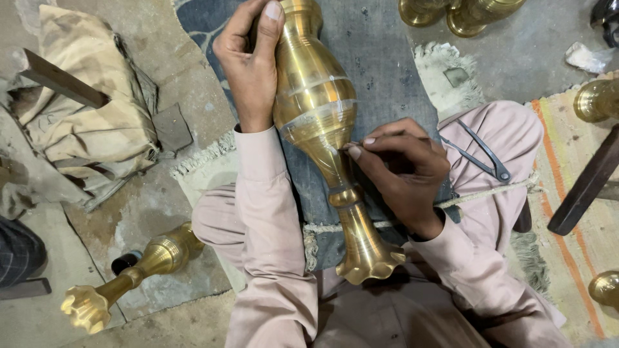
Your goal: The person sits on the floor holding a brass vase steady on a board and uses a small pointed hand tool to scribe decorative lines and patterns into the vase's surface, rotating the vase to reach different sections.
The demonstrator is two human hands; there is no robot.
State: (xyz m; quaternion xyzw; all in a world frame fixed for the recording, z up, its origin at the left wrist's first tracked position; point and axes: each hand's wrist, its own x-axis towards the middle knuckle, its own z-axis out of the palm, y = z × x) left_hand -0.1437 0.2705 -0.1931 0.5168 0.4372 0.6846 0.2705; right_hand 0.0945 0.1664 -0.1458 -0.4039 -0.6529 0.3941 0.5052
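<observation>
A tall brass vase (317, 109) lies across my lap on a dark grey cloth (380, 71), its flared scalloped foot (371, 261) pointing toward me. My left hand (250, 61) grips the vase's upper body near its neck. My right hand (403, 169) pinches a thin marking tool, its tip touching the vase just below the widest band. White lines ring the vase's belly.
A second brass vase (132, 270) lies on the concrete floor at lower left. More brass pieces (461, 13) stand at the top and along the right edge (596, 100). Metal dividers (483, 154) rest on my right knee. A beige cloth bundle (90, 96) sits at upper left.
</observation>
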